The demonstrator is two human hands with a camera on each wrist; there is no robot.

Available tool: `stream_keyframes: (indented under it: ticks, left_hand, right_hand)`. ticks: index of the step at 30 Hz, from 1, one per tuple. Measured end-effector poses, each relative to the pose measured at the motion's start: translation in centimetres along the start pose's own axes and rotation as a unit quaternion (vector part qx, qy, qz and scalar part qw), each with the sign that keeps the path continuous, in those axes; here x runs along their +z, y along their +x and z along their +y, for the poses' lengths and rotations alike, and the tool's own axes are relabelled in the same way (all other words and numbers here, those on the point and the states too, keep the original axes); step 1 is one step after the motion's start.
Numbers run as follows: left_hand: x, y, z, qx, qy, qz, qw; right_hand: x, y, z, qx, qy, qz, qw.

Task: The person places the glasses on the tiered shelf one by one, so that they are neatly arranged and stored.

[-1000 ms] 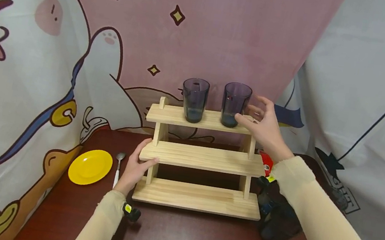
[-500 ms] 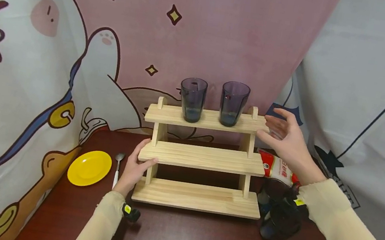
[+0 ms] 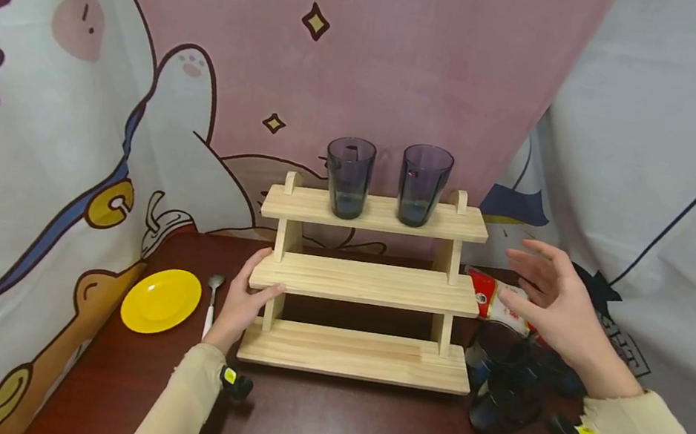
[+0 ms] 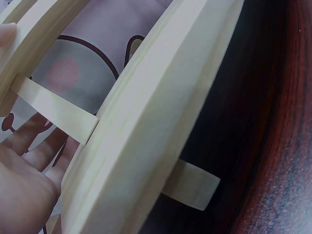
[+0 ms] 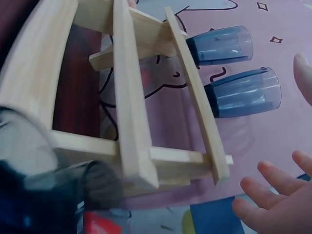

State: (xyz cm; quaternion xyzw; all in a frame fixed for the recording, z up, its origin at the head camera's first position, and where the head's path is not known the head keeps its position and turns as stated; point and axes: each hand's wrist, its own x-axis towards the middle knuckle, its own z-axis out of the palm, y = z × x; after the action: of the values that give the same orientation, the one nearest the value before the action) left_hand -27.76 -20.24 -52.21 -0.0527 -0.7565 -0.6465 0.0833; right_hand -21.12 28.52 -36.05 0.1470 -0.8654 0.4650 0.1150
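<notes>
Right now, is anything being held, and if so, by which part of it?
The left hand grips the wooden rack's middle shelf at its left end, thumb in front. The right hand holds nothing.

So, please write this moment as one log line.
left hand: grips middle shelf | right hand: empty, beside rack | top shelf: two glasses | table: plate, spoon

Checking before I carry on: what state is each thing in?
Left hand: gripping the middle shelf's left end
Right hand: holding nothing
Wooden rack: upright
Left purple glass: upright on the top shelf
Right purple glass: likewise
Yellow plate: face up
Spoon: lying flat
Red-and-white packet: partly hidden
Dark glasses: stance unclear
</notes>
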Motion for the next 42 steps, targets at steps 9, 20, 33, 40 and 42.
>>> stream_keyframes:
  ticks: [9,20,33,40,42]
  left_hand:
    - [0.0,-0.2,0.1,-0.006,-0.009,-0.002,0.9999]
    - [0.0,-0.2,0.2,-0.004,-0.003,0.003,1.0000]
    - [0.0,-0.1,0.1,-0.007,-0.002,0.001,1.0000]
    - [0.0,-0.1,0.1,-0.007,-0.004,0.003,1.0000]
    - [0.0,-0.1,0.1,-0.007,-0.008,0.000,0.9999]
  right_hand:
    - [-1.0,-4.7,1.6,-0.021,-0.002,0.003,0.9998]
    - [-0.4,-10.4,3.8,-0.003,-0.003,-0.008,1.0000]
    - [1.6,-13.8,6.0,0.063,-0.033,0.006,0.9974]
    - [4.0,-14.8,7.6,0.132,-0.054,0.027,0.9895]
    - [4.6,-15.0,8.1,0.140,-0.047,0.030,0.9885]
